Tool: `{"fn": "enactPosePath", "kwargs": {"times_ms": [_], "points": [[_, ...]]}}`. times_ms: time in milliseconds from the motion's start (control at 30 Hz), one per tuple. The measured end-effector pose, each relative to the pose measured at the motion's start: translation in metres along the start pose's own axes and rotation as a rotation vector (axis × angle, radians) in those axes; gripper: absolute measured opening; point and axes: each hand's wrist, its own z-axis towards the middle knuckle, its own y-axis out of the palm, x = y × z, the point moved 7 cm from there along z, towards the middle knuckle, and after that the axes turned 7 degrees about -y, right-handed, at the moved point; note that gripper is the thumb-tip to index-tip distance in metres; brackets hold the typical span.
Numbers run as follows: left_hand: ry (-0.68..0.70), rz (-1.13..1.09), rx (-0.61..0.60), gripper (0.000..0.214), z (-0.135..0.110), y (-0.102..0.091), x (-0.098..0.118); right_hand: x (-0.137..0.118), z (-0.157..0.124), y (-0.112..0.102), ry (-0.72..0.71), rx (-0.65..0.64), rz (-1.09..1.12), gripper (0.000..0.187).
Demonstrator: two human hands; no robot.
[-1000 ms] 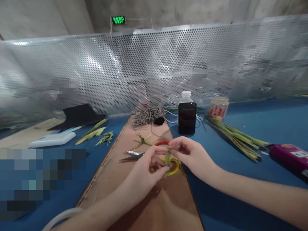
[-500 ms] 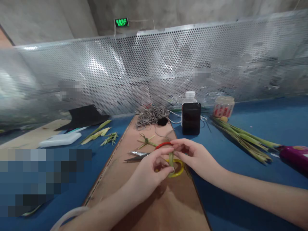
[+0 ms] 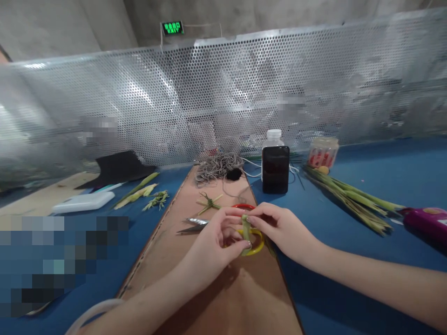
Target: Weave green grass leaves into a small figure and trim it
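- Clearly, the left hand (image 3: 213,239) is clamped on the green strip (image 3: 246,228); its thumb lies against the lower end, and the strip sits just right of its fingers;
- between the hands, the strip's long axis runs roughly upright in view, before the scissors' (image 3: 198,228) yellow handle;
- the right hand (image 3: 277,223) pinches the upper end, fingers together; neither hand is plainly nearer.

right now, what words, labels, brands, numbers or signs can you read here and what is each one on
"EXIT": on the green-lit sign high on the left; the characters above it are too blurred to quote with certainty.
Red print on the clear jar: too blurred to read.
Pale markings on the purple package: unreadable.
No brand or number can be read.
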Motion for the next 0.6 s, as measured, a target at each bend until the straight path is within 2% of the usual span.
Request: {"fn": "enactPosePath", "kwargs": {"times_ms": [133, 400, 600], "points": [[-0.040, 0.017, -0.037, 0.033, 0.001, 0.000, -0.004, 0.003, 0.000, 0.001, -0.004, 0.010, -0.003, 0.017], [-0.058, 0.038, -0.025, 0.033, 0.000, -0.004, -0.008, 0.002, 0.000, 0.005, 0.007, -0.021, -0.015, 0.010], [-0.161, 0.048, -0.007, 0.032, 0.001, -0.003, -0.010, 0.007, 0.001, 0.011, 0.061, -0.068, 0.005, 0.010]]}}
